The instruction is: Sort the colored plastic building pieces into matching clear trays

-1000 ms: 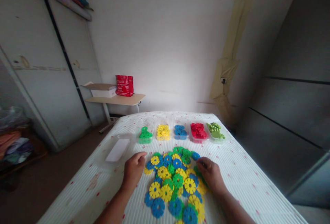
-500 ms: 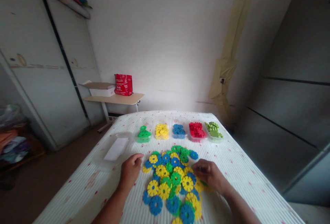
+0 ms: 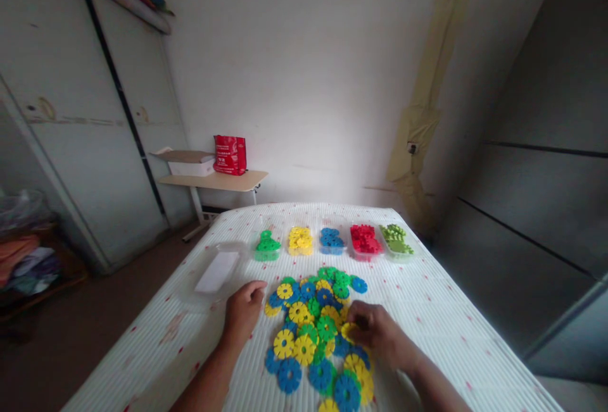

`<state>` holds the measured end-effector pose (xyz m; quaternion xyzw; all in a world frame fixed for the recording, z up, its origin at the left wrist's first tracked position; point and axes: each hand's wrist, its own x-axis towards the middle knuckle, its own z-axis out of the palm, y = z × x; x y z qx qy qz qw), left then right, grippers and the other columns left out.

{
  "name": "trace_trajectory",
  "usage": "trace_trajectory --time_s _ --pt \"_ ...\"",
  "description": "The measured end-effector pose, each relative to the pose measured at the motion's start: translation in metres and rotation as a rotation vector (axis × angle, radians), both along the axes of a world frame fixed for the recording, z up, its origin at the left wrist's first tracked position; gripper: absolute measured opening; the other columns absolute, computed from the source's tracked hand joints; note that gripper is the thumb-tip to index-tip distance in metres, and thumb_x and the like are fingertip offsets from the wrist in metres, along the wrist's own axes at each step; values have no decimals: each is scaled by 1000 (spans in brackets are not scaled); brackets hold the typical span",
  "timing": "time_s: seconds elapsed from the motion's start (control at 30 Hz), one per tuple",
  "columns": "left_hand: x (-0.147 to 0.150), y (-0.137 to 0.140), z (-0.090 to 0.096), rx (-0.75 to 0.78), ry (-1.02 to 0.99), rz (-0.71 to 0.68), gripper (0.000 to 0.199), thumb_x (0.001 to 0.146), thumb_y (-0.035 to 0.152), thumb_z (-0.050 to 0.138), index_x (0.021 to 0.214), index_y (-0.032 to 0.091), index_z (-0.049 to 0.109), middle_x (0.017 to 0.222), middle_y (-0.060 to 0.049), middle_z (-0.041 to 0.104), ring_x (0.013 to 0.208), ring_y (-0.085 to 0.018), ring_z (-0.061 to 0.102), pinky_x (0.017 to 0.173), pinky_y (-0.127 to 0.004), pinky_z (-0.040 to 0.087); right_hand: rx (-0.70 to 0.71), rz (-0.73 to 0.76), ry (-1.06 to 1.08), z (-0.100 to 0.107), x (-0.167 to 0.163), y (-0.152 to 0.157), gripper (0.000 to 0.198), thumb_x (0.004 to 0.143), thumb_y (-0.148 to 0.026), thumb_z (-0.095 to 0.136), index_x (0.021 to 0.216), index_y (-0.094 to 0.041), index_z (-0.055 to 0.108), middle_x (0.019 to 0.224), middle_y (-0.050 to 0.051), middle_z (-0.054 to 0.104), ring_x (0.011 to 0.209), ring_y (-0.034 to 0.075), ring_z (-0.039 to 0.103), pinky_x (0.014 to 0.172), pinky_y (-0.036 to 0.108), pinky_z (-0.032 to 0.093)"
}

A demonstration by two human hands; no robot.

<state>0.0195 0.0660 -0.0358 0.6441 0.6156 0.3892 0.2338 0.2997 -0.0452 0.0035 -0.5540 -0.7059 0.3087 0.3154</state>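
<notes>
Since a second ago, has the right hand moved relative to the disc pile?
Yes. The right hand has slid left from the pile's right edge onto the pile of discs; its fingertips now cover a yellow disc.

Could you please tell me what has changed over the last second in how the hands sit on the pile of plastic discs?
The right hand slid leftward from the pile's right edge onto the heap of yellow, blue and green toothed plastic discs, fingers closing around a yellow disc. The left hand stayed at the left edge; the five sorting trays are unchanged.
</notes>
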Motion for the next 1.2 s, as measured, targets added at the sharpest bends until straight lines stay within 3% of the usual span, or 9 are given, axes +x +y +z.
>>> trace_trajectory --time_s 0.1,0.17,0.27,0.37,0.63,0.83,1.0,1.2 --pt "0 1 -1 1 5 2 30 71 29 41 84 20 67 56 2 65 53 -14 61 51 -21 45 -19 -59 187 -7 0 6 18 76 -33 53 81 -16 59 62 -3 52 55 9 42 50 20 33" --pt "-1 1 -2 7 10 4 30 71 29 41 84 20 67 57 2 66 54 -15 61 51 -22 46 7 -85 169 -10 -2 9 23 76 -33 53 90 -16 62 69 0 59 59 11 49 53 21 38" --pt "-1 2 -3 8 7 1 31 72 29 40 84 19 67 59 1 66 54 -15 61 52 -22 46 45 -77 -43 -8 -10 11 30 76 -26 51 103 -21 64 91 4 67 79 17 59 69 26 44" --pt "0 2 -4 6 4 -3 31 72 29 40 84 18 67 61 0 67 54 -15 61 52 -22 47 58 -44 -296 -1 -18 12 37 76 -20 46 109 -24 63 107 5 65 96 20 59 83 28 42" --pt "1 -1 1 9 -2 10 29 72 27 41 83 20 67 60 1 67 55 -15 62 53 -21 47 39 -17 -589 3 -30 10 40 78 -15 43 113 -27 58 103 7 60 89 18 60 75 24 41" --pt "1 0 0 9 -7 4 29 72 25 41 84 19 67 64 0 68 55 -14 62 54 -21 47 49 -1 -432 8 -24 11 31 68 -11 49 98 -17 57 100 8 57 86 16 56 73 23 40" --pt "0 2 -5 55 48 2 30 74 24 40 84 18 68 59 1 66 54 -13 60 56 -21 47 -20 -10 -284 14 -13 17 4 66 -15 51 68 -18 49 65 -4 49 61 9 44 53 20 31" --pt "-1 3 -9 57 53 -2 29 76 21 40 86 18 67 66 0 69 57 -12 61 58 -21 47 6 -123 -43 31 -24 72 6 67 -17 54 66 -18 48 56 -7 45 50 6 44 44 17 31"
